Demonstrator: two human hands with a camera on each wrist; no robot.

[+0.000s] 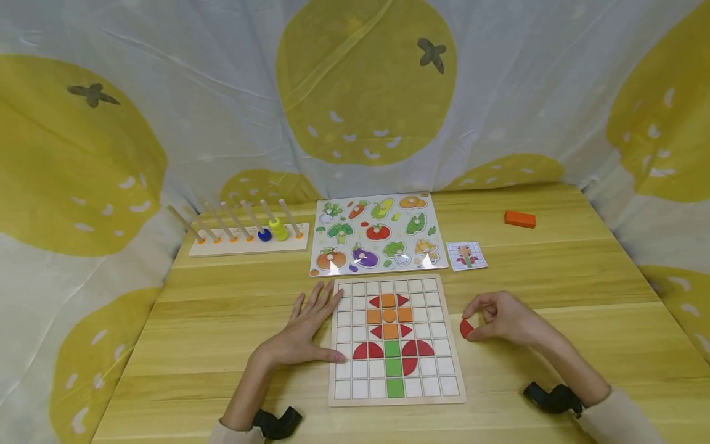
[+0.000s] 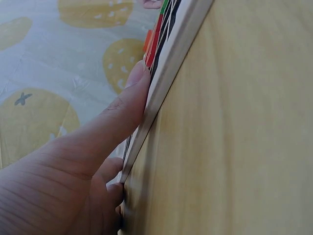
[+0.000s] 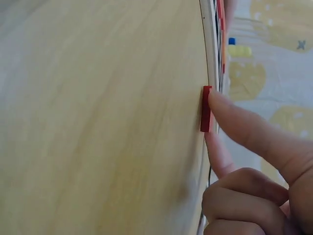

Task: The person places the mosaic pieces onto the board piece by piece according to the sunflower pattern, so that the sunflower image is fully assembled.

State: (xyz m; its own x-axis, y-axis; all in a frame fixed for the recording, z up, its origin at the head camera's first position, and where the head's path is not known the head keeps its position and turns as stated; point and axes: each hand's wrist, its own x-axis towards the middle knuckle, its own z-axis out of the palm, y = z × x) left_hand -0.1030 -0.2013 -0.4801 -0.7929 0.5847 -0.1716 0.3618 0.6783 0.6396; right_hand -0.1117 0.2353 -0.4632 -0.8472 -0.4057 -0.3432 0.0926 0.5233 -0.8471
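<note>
A wooden grid board [image 1: 453, 399] lies in the middle of the table, its squares partly filled with orange, green and red tiles that make a flower shape. My left hand [image 1: 302, 333] rests at the board's left edge with fingers spread; the thumb [image 2: 129, 95] touches the rim in the left wrist view. Right of the board, my right hand [image 1: 507, 317] pinches a red quarter-circle tile [image 1: 466, 328] between thumb and forefinger. Edge-on in the right wrist view, that tile [image 3: 206, 108] is just off the tabletop. A small pattern card [image 1: 466, 256] shows a similar flower.
Behind the board lies a vegetable knob puzzle [image 1: 379, 234]. A peg stand [image 1: 249, 248] with blue and yellow beads is at the back left. An orange block [image 1: 520, 219] sits at the back right. A patterned curtain [image 1: 366, 80] hangs behind the table.
</note>
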